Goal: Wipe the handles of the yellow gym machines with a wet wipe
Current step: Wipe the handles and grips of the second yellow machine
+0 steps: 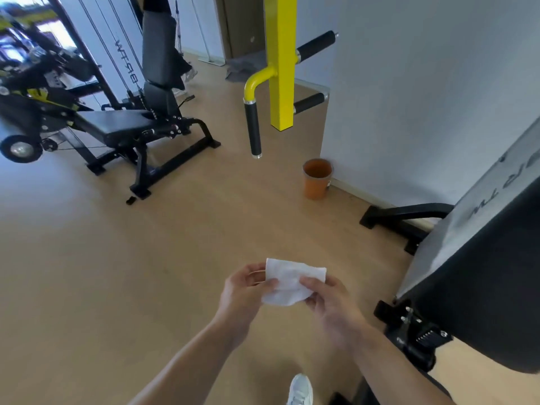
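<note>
A white wet wipe (289, 280) is held flat between both hands low in the view. My left hand (242, 293) pinches its left edge and my right hand (330, 299) pinches its lower right corner. Well above and beyond them hangs a yellow machine arm (282, 62). A black handle (253, 130) hangs down from its curved yellow tube on the left. Two more black handles (315, 45) (309, 102) stick out to its right. The wipe touches none of the handles.
An orange bin (317, 178) stands on the wooden floor by the white wall. A black adjustable bench (131, 124) with a cable machine sits at the left. A large black padded seat (479, 276) on a black frame fills the right. My white shoe (301, 390) shows below.
</note>
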Demonstrator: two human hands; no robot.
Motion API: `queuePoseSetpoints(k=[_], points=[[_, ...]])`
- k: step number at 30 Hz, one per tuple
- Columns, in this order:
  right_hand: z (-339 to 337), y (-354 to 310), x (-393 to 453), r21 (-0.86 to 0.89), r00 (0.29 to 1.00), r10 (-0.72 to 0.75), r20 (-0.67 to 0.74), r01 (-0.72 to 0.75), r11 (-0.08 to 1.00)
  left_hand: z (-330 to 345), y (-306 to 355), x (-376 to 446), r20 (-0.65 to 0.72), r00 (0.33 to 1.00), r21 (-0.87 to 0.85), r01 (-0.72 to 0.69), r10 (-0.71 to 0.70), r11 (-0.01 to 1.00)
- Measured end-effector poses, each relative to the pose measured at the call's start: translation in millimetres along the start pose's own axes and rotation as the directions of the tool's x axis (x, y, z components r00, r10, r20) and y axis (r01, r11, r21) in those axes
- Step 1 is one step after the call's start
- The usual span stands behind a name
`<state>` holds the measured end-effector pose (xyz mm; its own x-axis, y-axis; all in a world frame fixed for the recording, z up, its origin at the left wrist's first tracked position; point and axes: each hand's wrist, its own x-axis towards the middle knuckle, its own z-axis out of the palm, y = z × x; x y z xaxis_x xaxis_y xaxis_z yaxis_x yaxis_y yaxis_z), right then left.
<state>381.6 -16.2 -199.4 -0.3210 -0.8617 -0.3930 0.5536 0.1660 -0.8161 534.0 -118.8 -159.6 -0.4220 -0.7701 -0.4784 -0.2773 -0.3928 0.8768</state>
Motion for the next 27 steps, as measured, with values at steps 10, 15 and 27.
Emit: queuePoseSetpoints(k=[10, 15, 27], points=[[53, -90, 124, -0.257, 0.995, -0.001, -0.097, -0.024, 0.966, -29, 72, 130, 0.062, 0.997, 0.055, -0.055, 0.051, 0.997], [105, -118, 207, -0.203, 0.772, -0.226, -0.594, 0.128, 0.971, -77, 110, 205, 0.067, 0.993, -0.017, -0.095, 0.096, 0.995], [229, -161, 310, -0.451, 0.571, -0.606, -0.554, 0.406, 0.795, -130, 278, 327, 0.396, 0.813, 0.142, -0.513, 0.427, 0.846]])
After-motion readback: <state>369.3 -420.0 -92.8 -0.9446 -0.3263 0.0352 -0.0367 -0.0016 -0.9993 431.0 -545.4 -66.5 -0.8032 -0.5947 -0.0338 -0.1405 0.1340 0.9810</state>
